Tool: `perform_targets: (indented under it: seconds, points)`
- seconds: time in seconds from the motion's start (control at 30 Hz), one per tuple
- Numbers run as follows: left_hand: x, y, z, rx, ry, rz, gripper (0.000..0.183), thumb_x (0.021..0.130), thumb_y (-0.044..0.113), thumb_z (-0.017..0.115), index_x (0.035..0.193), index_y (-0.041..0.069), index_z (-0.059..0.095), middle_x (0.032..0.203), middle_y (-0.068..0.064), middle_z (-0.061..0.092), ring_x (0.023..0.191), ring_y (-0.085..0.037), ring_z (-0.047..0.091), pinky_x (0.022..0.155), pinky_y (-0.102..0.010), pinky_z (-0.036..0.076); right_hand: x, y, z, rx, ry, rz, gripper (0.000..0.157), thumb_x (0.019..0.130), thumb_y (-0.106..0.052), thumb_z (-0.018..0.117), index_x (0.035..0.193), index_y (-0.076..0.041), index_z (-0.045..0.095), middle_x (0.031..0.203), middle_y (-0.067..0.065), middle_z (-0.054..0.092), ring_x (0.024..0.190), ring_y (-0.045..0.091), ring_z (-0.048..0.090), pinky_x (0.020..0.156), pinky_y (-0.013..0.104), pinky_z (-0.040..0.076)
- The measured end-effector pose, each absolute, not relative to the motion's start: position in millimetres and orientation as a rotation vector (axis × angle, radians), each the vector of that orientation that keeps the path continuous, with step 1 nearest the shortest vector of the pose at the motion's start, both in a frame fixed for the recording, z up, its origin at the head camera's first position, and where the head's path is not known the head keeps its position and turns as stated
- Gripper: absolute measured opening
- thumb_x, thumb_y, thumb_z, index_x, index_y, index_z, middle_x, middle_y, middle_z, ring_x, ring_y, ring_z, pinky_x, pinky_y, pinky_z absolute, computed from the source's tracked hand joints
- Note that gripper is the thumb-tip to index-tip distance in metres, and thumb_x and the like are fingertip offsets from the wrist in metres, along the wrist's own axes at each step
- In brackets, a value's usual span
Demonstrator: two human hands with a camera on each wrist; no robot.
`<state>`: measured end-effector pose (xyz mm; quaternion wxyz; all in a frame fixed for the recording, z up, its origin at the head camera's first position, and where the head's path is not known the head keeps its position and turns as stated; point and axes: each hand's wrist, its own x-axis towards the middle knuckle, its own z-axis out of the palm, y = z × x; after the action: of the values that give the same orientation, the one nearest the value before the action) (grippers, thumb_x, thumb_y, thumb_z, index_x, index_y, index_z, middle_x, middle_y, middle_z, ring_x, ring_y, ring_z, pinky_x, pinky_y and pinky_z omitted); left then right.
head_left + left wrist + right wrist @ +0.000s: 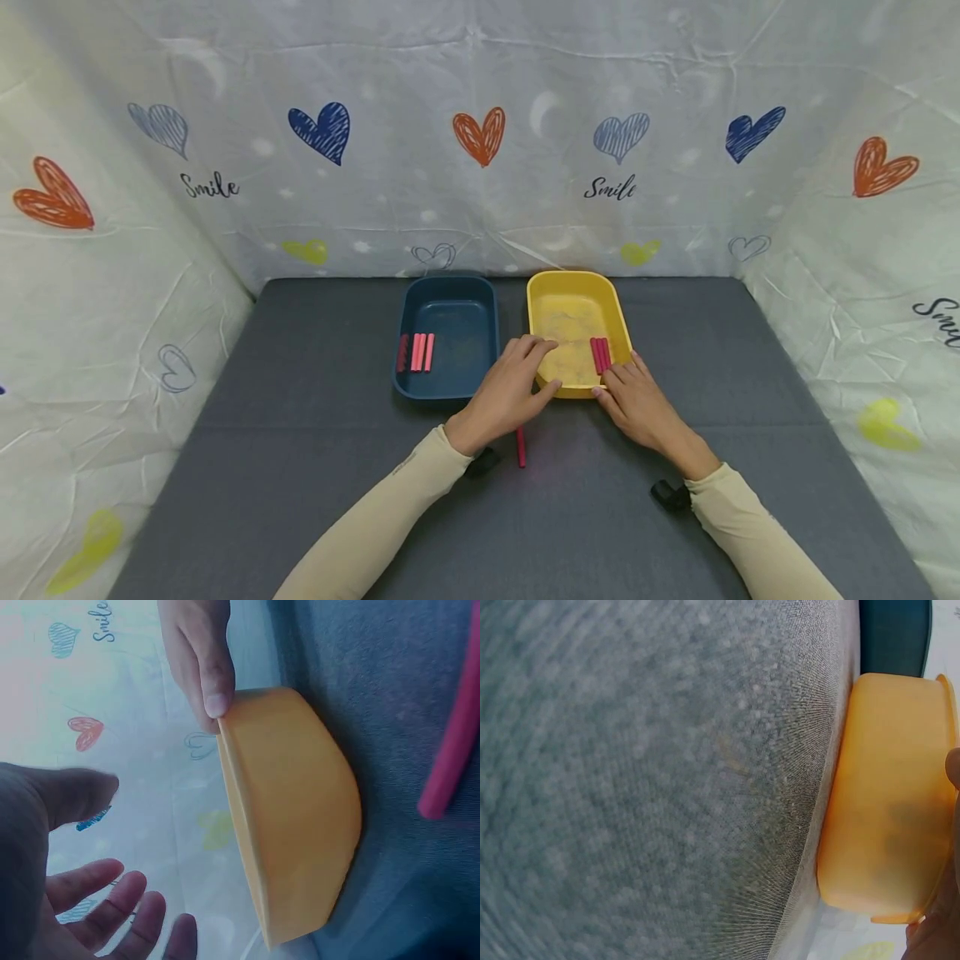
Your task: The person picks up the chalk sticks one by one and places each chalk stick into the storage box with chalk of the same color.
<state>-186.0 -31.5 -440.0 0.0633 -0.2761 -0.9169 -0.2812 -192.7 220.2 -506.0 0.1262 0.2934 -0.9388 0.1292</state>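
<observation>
My right hand (643, 404) grips the near right corner of a yellow tray (570, 312), thumb outside the rim and fingers over the inner side. My left hand (510, 387) hovers by the tray's near left corner, fingers spread and thumb apart; the left wrist view shows nothing between them. Inside the yellow tray several deep-pink sticks (600, 356) lie side by side near its right wall. One more deep-pink stick (521, 448) lies on the table beside my left wrist, partly hidden by it in the head view.
A dark blue tray (461, 321) stands left of the yellow one, holding several light-pink sticks (423, 352) and dark red sticks (402, 353) along its left side. A grey cloth (315, 375) covers the table. White printed curtains (390, 183) hang behind and at both sides.
</observation>
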Motion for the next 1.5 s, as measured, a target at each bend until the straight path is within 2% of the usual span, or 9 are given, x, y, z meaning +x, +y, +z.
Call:
perform_targets:
  seconds: [0.3,0.97,1.27,1.5]
  points:
    - [-168,-48,-444,-0.769,-2.903,-0.803,0.071,0.087,0.044,0.072,0.146,0.015,0.044,0.135,-0.003,0.05,0.12,-0.02,0.046,0.102,-0.038,0.048,-192,221,-505,0.838,-2.758,0.371,0.02,0.101,-0.029,0.054,0.09,-0.013,0.053,0.091,0.006,0.055,0.1,0.027,0.056,0.119,0.058,0.02]
    - [-133,-70,-476,-0.8,-2.908,-0.752,0.077,0.083,0.044,0.077,0.146,0.013,0.045,0.137,-0.003,0.049,0.123,-0.02,0.046,0.103,-0.042,0.047,-195,222,-509,0.862,-2.74,0.394,0.019,0.101,-0.028,0.053,0.09,-0.013,0.052,0.091,0.006,0.054,0.1,0.027,0.055,0.118,0.058,0.019]
    - [-129,-77,-491,-0.813,-2.966,-0.759,0.085,0.081,0.051,0.076,0.148,0.013,0.042,0.138,-0.003,0.047,0.12,-0.02,0.045,0.102,-0.041,0.046,-195,222,-507,0.857,-2.759,0.383,0.02,0.101,-0.029,0.053,0.091,-0.012,0.053,0.093,0.008,0.055,0.103,0.028,0.055,0.119,0.057,0.018]
    - [-130,-80,-497,-0.801,-3.014,-0.805,0.089,0.078,0.05,0.079,0.149,0.012,0.04,0.14,-0.005,0.046,0.121,-0.022,0.045,0.103,-0.043,0.045,-195,222,-507,0.853,-2.769,0.391,0.02,0.101,-0.03,0.052,0.092,-0.012,0.053,0.095,0.008,0.056,0.105,0.028,0.055,0.119,0.057,0.018]
